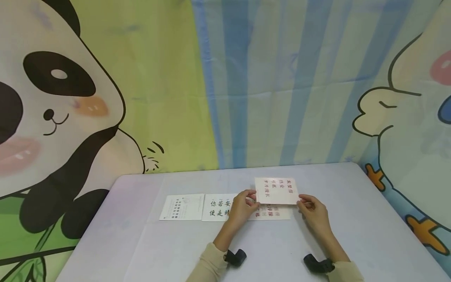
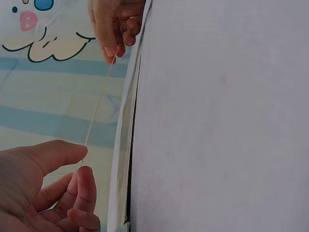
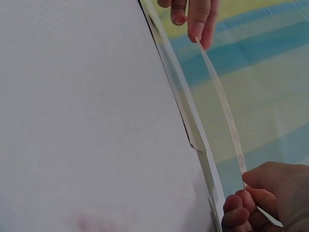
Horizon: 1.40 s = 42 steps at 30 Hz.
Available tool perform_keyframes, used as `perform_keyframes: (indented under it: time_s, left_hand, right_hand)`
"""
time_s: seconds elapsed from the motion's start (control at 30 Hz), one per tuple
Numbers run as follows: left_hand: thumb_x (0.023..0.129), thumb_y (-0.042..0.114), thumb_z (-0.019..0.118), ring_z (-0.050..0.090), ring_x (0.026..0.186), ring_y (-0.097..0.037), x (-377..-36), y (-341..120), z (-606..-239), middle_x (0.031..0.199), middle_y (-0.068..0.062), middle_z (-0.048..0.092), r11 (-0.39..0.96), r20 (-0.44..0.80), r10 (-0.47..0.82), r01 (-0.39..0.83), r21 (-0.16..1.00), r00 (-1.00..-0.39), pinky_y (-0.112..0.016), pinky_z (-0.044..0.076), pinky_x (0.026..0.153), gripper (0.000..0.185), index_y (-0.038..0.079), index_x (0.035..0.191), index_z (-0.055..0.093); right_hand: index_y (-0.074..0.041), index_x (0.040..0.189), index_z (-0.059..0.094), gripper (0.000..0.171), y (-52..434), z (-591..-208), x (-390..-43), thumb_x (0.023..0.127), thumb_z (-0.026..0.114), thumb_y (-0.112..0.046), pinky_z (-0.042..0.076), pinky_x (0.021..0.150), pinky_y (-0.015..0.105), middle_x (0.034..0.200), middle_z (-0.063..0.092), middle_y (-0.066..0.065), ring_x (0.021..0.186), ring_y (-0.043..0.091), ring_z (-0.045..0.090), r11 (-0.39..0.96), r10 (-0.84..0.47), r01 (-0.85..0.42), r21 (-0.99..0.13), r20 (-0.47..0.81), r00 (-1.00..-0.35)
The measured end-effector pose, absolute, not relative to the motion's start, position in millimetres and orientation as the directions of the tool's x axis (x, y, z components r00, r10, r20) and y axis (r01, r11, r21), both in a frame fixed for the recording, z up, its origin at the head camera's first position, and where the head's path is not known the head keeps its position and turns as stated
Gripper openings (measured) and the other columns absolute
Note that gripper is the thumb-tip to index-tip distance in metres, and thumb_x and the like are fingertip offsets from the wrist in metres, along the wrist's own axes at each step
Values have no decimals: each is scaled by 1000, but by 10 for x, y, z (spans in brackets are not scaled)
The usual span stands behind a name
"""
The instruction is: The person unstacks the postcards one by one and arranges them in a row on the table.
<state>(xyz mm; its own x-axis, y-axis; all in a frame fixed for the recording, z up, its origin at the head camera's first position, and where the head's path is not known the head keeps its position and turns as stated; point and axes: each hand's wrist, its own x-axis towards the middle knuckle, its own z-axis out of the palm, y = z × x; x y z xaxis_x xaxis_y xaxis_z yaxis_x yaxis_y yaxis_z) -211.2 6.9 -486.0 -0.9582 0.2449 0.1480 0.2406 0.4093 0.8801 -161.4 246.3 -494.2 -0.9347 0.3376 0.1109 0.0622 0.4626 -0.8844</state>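
A pale card [image 1: 276,190] with vertical columns of red Chinese characters is raised over the table. My left hand [image 1: 241,208] pinches its left edge between thumb and fingers, while my right hand [image 1: 316,216] pinches the lower right corner. Seen from the right wrist, the card [image 3: 224,108] is a thin, slightly bowed strip stretched between both hands. Under it lies another card with red characters [image 1: 278,213], partly covered. To the left lie a card with large dark characters [image 1: 215,207], overlapped by my left hand, and a card with small dark print [image 1: 182,207].
The three lying cards form a row on the white-covered table [image 1: 158,250]. Behind the table's far edge hangs a cartoon curtain [image 1: 267,98] with a panda on the left. Black bands with camera mounts [image 1: 237,258] sit on both wrists.
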Motion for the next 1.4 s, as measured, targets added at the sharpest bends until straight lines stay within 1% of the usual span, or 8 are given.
perform_keyframes:
  time_s: [0.2,0.43,0.67,0.8,0.93,1.07,1.2,1.4]
  left_hand:
    - [83,7,75,52,70,-1,-2059,186,-4860,94,0,63,410,129,286,243,879,-949,-16,46,58,36,2,117,64]
    - [82,4,74,52,69,0,-2019,318,-4878,93,-1,64,390,129,333,261,883,-934,-16,46,60,36,1,116,64]
    - [80,3,74,52,67,3,-2011,469,-4916,90,-1,65,409,134,366,288,866,-921,-16,46,60,34,0,113,66]
    - [80,3,75,52,66,3,-1993,515,-4907,87,2,64,421,137,390,308,853,-911,-16,45,60,35,0,113,65]
    - [81,3,74,53,68,2,-1978,561,-4909,88,2,63,401,128,426,313,861,-896,-16,46,63,35,-1,114,65]
    - [83,6,72,54,72,2,-1963,607,-4917,89,1,63,399,119,457,323,858,-882,-16,47,67,33,-1,114,65]
    - [84,8,72,55,74,2,-1940,655,-4915,89,2,63,411,105,471,324,852,-876,-16,48,69,33,-1,115,65]
    - [85,13,71,53,72,2,-1899,727,-4908,88,5,63,440,75,490,321,839,-868,-17,45,66,34,2,116,66]
  right_hand:
    - [4,118,63,30,2589,-4924,-1518,92,65,-11,45,58,16,101,61,16,72,-2,52,506,363,102,-857,104,-926]
    - [3,117,63,29,2734,-4907,-1409,92,66,-11,45,59,16,102,62,16,73,0,52,539,384,147,-830,87,-919]
    - [5,116,63,28,2862,-4901,-1314,91,66,-8,44,59,16,101,62,17,73,4,51,544,411,171,-822,83,-908]
    - [4,116,63,29,2918,-4923,-1278,91,66,-10,42,59,17,100,62,16,73,5,50,549,425,184,-815,82,-902]
    - [3,117,63,30,2971,-4938,-1246,92,66,-13,42,59,17,99,62,14,74,7,50,557,442,209,-804,75,-894]
    - [4,117,63,29,3026,-4953,-1218,92,65,-11,42,59,15,98,61,14,73,5,50,555,453,213,-804,78,-888]
    - [6,117,62,30,3083,-4968,-1189,92,64,-9,42,59,15,99,61,16,70,3,50,549,448,198,-812,85,-890]
    - [4,119,61,30,3153,-4997,-1162,91,63,-7,43,57,17,103,60,16,68,1,51,522,475,230,-822,56,-878]
